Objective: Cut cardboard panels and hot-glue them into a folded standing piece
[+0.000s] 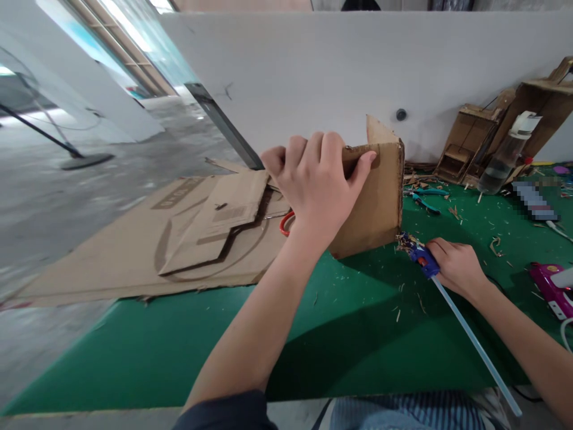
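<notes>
My left hand [316, 173] grips the top edge of a folded cardboard piece [369, 203], thumb on the near face and fingers over the far side. The piece stands upright on the green table, with a second panel behind it. In my right hand [456, 263] is a blue hot glue gun [423, 258], my fingers closed around its body. Its nozzle, crusted with cardboard shreds, is at the lower right corner of the cardboard; I cannot tell whether they touch. A long clear glue stick [477, 343] sticks out of the gun's back toward me.
Flat cardboard sheets [134, 239] cover the table's left, with a red scissor handle [286, 223] beside them. Teal pliers [425, 200], a clear bottle [505, 155], cardboard constructions [465, 140], a phone [535, 200] and a magenta power strip [553, 289] are at right. A white panel [290, 71] borders the back.
</notes>
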The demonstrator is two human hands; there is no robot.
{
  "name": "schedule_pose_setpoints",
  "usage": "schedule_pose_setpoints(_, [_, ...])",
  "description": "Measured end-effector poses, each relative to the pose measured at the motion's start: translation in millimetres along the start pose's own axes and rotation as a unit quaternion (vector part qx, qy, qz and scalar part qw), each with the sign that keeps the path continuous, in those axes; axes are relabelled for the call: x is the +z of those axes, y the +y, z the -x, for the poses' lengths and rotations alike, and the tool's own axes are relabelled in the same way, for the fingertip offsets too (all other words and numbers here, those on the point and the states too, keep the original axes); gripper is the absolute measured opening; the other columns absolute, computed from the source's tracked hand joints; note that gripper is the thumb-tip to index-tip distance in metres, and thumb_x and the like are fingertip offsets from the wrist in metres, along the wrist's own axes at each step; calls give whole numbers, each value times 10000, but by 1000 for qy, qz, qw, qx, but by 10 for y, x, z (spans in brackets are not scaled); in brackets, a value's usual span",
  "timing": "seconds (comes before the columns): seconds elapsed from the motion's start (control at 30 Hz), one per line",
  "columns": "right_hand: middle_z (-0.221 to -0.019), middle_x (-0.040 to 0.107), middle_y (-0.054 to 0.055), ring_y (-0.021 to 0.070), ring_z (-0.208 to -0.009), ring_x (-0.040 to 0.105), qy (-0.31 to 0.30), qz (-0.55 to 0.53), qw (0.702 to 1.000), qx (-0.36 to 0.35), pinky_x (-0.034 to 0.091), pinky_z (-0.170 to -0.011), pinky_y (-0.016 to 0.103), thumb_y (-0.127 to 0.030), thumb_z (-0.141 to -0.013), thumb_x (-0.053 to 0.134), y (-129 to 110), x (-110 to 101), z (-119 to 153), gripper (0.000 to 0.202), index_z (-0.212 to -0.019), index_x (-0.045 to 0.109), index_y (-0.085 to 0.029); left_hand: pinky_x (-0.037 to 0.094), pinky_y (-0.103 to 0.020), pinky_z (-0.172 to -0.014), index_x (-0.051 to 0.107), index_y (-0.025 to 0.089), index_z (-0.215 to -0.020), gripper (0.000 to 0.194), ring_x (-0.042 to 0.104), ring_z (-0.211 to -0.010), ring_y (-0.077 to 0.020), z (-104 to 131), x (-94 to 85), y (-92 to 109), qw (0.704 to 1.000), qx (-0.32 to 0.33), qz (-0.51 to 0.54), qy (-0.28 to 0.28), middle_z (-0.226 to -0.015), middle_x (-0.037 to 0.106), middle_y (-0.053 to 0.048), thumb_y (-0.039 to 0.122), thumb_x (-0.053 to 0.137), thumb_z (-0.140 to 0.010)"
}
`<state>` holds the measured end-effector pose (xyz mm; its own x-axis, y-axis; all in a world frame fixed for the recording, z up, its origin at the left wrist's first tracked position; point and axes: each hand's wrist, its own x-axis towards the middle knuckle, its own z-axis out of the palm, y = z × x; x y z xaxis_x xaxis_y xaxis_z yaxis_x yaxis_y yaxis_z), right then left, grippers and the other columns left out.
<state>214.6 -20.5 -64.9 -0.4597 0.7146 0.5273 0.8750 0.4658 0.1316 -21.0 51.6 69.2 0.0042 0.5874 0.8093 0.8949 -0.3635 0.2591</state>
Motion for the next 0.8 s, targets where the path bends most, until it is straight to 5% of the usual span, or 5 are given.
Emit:
schedule_pose_setpoints(0.23, [-649,589,42,145,-559,538,-9,30,1000,3,264,-545,290,-288,-909,423,-16,-12,-18,290,-703,577,-153,268,-511,-876,576,269,-863,278,485,-1114,-398,1,9,-4,1000,-7,13,-15,-911,645,-111,536,506,-832])
schedule_pose_setpoints(0.5, [-865,666,65,138,-621,552,1,1,1000,22,283,-564,280,-298,-915,439,-16,-24,-32,237,-893,622,-148,261,-515,-878,568,278,-842,286,506,-1073,-388,5,32,-28,1000,18,-6,18,-850,649,-96,554,494,-834])
schedule_pose_setpoints(0.67, [-672,592,52,143,-581,520,-3,20,1000,15,269,-561,287,-301,-915,429,-21,-9,-38,288,-723,582,-151,275,-514,-865,570,293,-848,299,531,-1037,-380,6,20,-23,999,32,-16,32,-826,655,-87,576,476,-838])
schedule_pose_setpoints(0.8, [-718,616,62,151,-615,535,2,17,1000,24,288,-579,284,-290,-916,427,-28,-15,-49,266,-764,596,-151,281,-519,-854,575,299,-846,302,542,-1018,-384,5,15,-25,998,39,-20,34,-821,659,-91,582,470,-838])
